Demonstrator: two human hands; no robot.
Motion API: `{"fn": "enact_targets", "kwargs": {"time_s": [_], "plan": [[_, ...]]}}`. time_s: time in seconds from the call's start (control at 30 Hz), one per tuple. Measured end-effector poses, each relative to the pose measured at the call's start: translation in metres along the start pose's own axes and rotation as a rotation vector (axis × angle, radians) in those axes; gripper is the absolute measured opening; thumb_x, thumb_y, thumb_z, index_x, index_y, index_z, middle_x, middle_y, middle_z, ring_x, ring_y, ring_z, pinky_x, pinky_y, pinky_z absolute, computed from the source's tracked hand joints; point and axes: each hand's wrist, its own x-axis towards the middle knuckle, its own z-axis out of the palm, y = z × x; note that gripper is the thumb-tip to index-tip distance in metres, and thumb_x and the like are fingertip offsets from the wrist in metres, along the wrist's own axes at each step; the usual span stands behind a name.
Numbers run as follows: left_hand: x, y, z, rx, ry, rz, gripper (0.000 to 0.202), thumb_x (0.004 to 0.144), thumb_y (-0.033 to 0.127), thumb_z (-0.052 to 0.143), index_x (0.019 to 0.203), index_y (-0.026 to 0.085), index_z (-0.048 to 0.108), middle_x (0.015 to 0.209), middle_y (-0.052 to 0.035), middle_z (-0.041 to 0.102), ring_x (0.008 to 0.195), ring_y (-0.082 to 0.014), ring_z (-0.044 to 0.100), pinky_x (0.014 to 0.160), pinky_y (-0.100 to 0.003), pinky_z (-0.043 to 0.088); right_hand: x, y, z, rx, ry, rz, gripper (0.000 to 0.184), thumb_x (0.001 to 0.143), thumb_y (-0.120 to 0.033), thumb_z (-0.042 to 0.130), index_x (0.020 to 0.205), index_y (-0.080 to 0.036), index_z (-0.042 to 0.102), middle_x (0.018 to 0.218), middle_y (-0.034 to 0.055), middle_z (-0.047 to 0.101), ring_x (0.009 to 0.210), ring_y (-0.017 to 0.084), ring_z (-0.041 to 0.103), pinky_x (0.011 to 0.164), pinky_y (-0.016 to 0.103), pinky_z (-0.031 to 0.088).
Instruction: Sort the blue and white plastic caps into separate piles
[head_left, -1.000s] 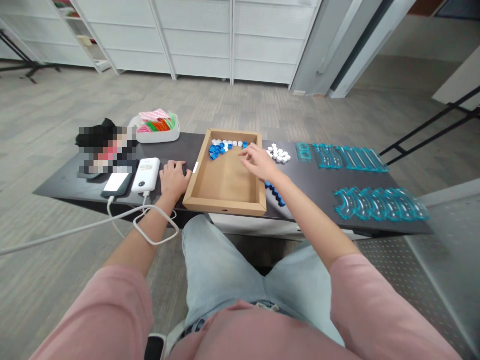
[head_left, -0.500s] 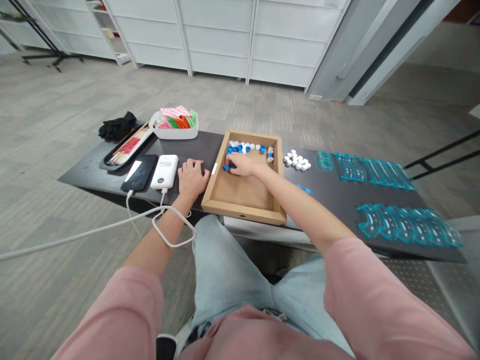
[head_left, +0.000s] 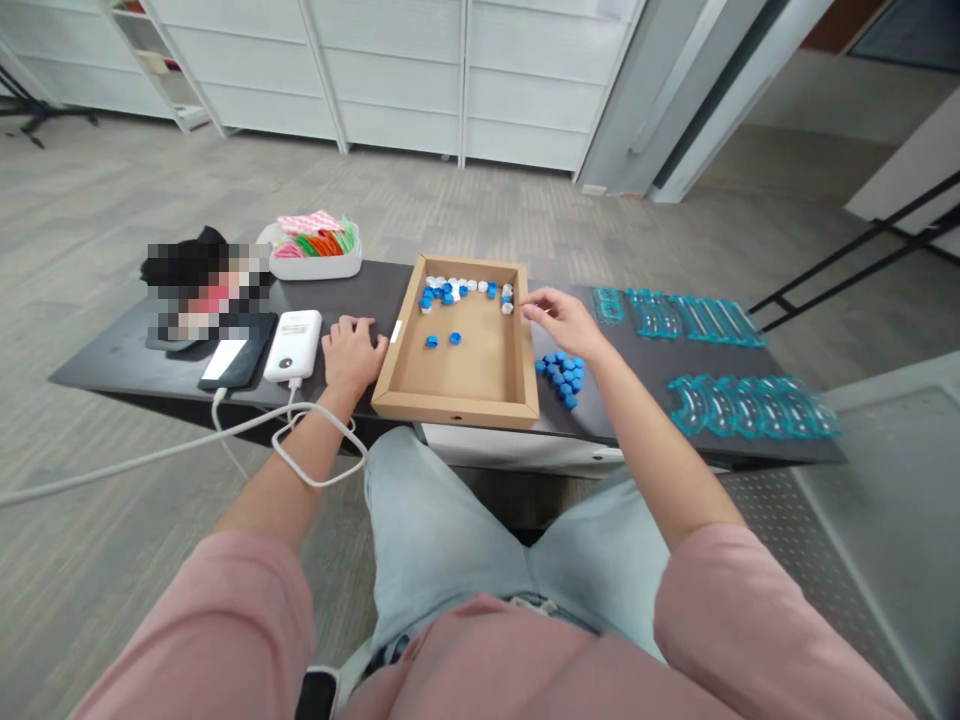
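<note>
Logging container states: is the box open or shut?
Open: the box has no lid on, and the caps inside show from above.

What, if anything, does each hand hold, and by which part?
The left hand rests palm-down on the table, no held thing visible. Whether the right hand, near the box, holds anything cannot be told.

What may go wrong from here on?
A white cable crosses the left forearm, so moving that arm might tug it. The right hand is close to the cardboard tray and might bump it. The blue pieces lie near the front edge of the black table; a wrist might sweep some off.
</note>
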Motion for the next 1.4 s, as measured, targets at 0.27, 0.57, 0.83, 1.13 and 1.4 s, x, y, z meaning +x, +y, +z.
{"fn": "enact_targets", "kwargs": {"time_s": [0.27, 0.57, 0.83, 1.13, 1.4], "plan": [[0.000, 0.001, -0.003, 0.020, -0.041, 0.013, 0.060, 0.110, 0.035, 0.040, 0.158, 0.006, 0.062, 0.155, -0.0281, 0.057, 0.144, -0.0432, 0.054, 0.120, -0.055, 0.044, -0.122, 0.065, -0.049, 0.160, 0.407, 0.227, 0.052, 0.076, -0.065, 0.093, 0.104, -0.030, 0.068, 0.105, 0.0020, 0.076, 0.090, 0.023, 0.072, 0.086, 0.040, 0.061], [0.003, 0.007, -0.004, 0.097, -0.054, -0.012, 0.060, 0.110, 0.034, 0.042, 0.160, 0.007, 0.062, 0.155, -0.0272, 0.058, 0.146, -0.0443, 0.057, 0.122, -0.057, 0.048, -0.162, 0.065, -0.039, -0.087, 0.322, 0.199, 0.032, 0.084, -0.049, 0.089, 0.102, -0.026, 0.075, 0.110, 0.0061, 0.074, 0.079, 0.022, 0.066, 0.083, 0.042, 0.061], [0.002, 0.008, -0.004, 0.112, -0.058, -0.023, 0.059, 0.110, 0.033, 0.044, 0.160, 0.007, 0.062, 0.155, -0.0281, 0.058, 0.146, -0.0442, 0.057, 0.122, -0.058, 0.049, -0.163, 0.066, -0.037, -0.145, 0.326, 0.166, 0.026, 0.092, -0.039, 0.077, 0.112, -0.024, 0.076, 0.111, 0.0078, 0.074, 0.081, 0.021, 0.068, 0.077, 0.038, 0.060], [0.001, 0.014, -0.009, 0.118, -0.089, -0.047, 0.059, 0.108, 0.029, 0.043, 0.160, 0.007, 0.062, 0.157, -0.0274, 0.057, 0.147, -0.0439, 0.057, 0.122, -0.056, 0.048, -0.163, 0.060, -0.037, -0.145, 0.354, 0.141, 0.025, 0.097, -0.041, 0.069, 0.113, -0.024, 0.080, 0.113, 0.0091, 0.072, 0.084, 0.022, 0.069, 0.080, 0.040, 0.062], [0.002, 0.013, -0.009, 0.103, -0.101, -0.049, 0.061, 0.110, 0.035, 0.042, 0.161, 0.006, 0.060, 0.159, -0.0288, 0.055, 0.149, -0.0448, 0.054, 0.124, -0.058, 0.046, -0.164, 0.058, -0.036, -0.253, 0.272, 0.167, 0.019, 0.095, -0.045, 0.073, 0.098, -0.028, 0.069, 0.106, 0.0085, 0.082, 0.103, 0.032, 0.073, 0.102, 0.051, 0.057]]}}
